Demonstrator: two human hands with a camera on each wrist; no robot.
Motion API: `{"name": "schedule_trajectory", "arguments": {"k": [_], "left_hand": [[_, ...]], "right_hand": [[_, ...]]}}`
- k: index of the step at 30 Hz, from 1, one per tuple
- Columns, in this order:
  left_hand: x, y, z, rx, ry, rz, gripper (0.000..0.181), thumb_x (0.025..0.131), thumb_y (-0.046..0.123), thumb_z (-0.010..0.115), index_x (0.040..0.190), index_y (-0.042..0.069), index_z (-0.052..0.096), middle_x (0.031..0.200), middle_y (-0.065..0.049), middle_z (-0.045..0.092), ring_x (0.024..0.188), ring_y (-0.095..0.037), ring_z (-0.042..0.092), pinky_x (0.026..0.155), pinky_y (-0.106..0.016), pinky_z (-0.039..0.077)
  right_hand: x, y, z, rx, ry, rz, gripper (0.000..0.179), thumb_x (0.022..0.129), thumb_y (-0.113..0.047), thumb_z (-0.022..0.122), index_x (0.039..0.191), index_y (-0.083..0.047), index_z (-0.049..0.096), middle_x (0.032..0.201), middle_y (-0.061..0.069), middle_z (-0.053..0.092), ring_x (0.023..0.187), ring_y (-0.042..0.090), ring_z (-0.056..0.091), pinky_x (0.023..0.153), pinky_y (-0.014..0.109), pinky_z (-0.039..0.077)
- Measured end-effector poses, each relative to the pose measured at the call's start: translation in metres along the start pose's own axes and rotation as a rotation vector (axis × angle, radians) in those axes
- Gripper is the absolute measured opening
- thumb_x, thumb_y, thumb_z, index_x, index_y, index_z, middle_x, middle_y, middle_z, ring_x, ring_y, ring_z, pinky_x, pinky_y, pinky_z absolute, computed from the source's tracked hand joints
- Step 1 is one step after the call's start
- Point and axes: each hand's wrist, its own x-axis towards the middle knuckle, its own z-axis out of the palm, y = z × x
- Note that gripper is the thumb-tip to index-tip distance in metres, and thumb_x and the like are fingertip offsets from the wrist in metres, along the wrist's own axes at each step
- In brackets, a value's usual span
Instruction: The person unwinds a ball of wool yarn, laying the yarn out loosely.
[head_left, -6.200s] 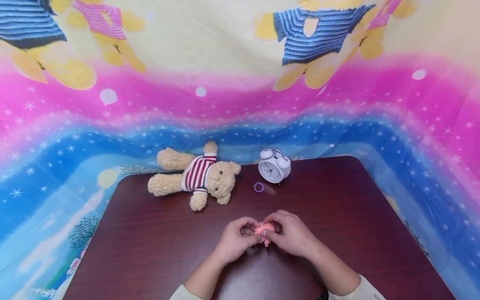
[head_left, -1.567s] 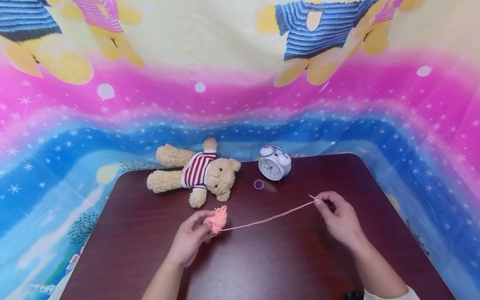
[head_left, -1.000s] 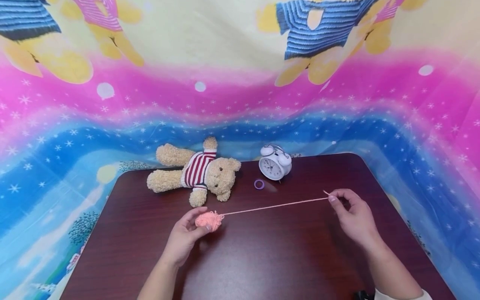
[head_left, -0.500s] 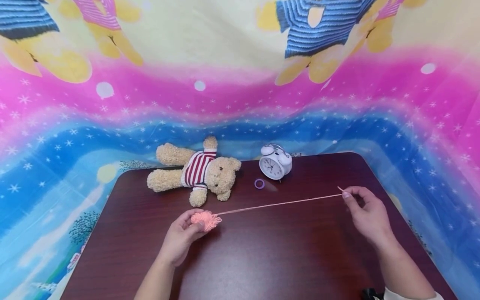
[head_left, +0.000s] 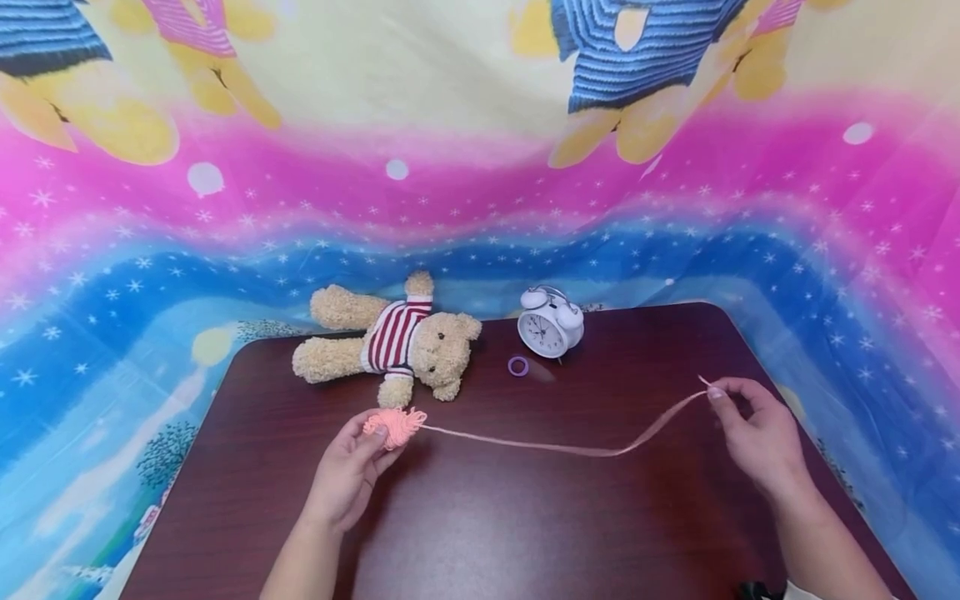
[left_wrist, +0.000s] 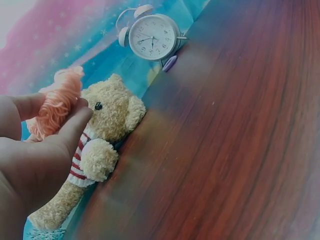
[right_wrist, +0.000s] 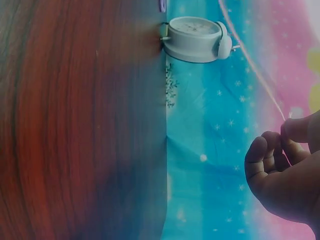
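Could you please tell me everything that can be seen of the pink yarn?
The yarn is salmon pink and looks soft, gathered into a small bundle with loose loops at one end. The left hand holds this bundle above the table, on the near side of the teddy bear. From the looped end a single strand runs to the right hand, which pinches it near its tip, a short end poking out. The strand hangs slack and curved, partly blurred.

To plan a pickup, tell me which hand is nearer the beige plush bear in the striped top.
Left. The left hand, holding a peach yarn bundle, is just this side of the bear; the right hand is well off to the right.
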Motion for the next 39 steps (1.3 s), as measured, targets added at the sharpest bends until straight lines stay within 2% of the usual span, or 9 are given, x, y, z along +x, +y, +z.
{"name": "schedule_trajectory", "arguments": {"k": [6,11,21,25,28,32,35,39], "left_hand": [[-0.001,0.004,-0.01,0.066,0.063,-0.035,0.048,0.105,0.007,0.059,0.147,-0.004,0.039,0.112,-0.001,0.068,0.101,-0.011,0.068,0.102,-0.036,0.055],[-0.005,0.009,-0.023,0.093,0.065,-0.033,0.049,0.105,0.007,0.059,0.148,-0.005,0.037,0.116,0.001,0.068,0.104,-0.01,0.068,0.101,-0.033,0.055],[-0.011,0.018,-0.049,0.054,0.058,0.025,0.048,0.108,0.008,0.055,0.147,-0.008,0.034,0.115,0.003,0.068,0.104,-0.008,0.068,0.099,-0.03,0.056],[-0.015,0.022,-0.059,0.035,0.06,0.043,0.034,0.108,0.009,0.055,0.14,0.002,0.047,0.118,0.002,0.068,0.106,-0.009,0.068,0.097,-0.029,0.057],[-0.018,0.026,-0.066,0.027,0.073,0.051,0.032,0.108,0.009,0.055,0.138,0.004,0.047,0.117,0.002,0.068,0.104,-0.008,0.069,0.097,-0.028,0.057],[-0.022,0.03,-0.077,0.036,0.089,0.054,0.038,0.108,0.01,0.055,0.141,-0.001,0.042,0.118,0.002,0.067,0.104,-0.008,0.069,0.096,-0.027,0.057],[-0.025,0.032,-0.086,0.027,0.097,0.06,0.034,0.108,0.01,0.055,0.14,0.001,0.046,0.117,0.002,0.067,0.102,-0.008,0.069,0.095,-0.027,0.057],[-0.028,0.035,-0.098,0.0,0.072,0.081,0.028,0.109,0.007,0.053,0.137,0.005,0.051,0.119,0.001,0.068,0.104,-0.009,0.07,0.096,-0.028,0.057]], "right_hand": [[0.005,0.01,-0.008,0.016,0.016,0.022,0.033,0.108,-0.037,0.056,0.118,-0.006,0.064,0.082,-0.001,0.065,0.072,0.007,0.06,0.059,0.022,0.046],[0.009,0.022,-0.016,0.042,0.02,0.064,0.035,0.108,-0.037,0.055,0.117,-0.004,0.063,0.078,-0.006,0.064,0.071,0.007,0.061,0.058,0.021,0.047],[0.02,0.047,-0.03,0.076,0.055,0.104,0.029,0.106,-0.033,0.058,0.112,-0.005,0.064,0.074,-0.018,0.062,0.067,0.002,0.063,0.056,0.019,0.05],[0.024,0.056,-0.035,0.066,0.056,0.117,0.027,0.106,-0.033,0.059,0.111,-0.007,0.065,0.073,-0.02,0.062,0.066,0.0,0.063,0.055,0.019,0.049],[0.026,0.059,-0.039,0.049,0.048,0.128,0.029,0.106,-0.034,0.059,0.112,-0.006,0.065,0.072,-0.02,0.063,0.065,0.0,0.064,0.054,0.019,0.049],[0.029,0.064,-0.043,0.02,0.043,0.142,0.035,0.106,-0.036,0.057,0.116,-0.003,0.064,0.072,-0.016,0.064,0.065,0.001,0.063,0.054,0.02,0.049],[0.031,0.067,-0.045,0.01,0.045,0.147,0.037,0.106,-0.035,0.057,0.118,-0.001,0.064,0.071,-0.015,0.065,0.063,0.0,0.062,0.053,0.019,0.049],[0.033,0.071,-0.047,0.028,0.038,0.155,0.038,0.107,-0.034,0.057,0.117,0.002,0.062,0.071,-0.015,0.064,0.063,0.0,0.063,0.053,0.02,0.051]]}}
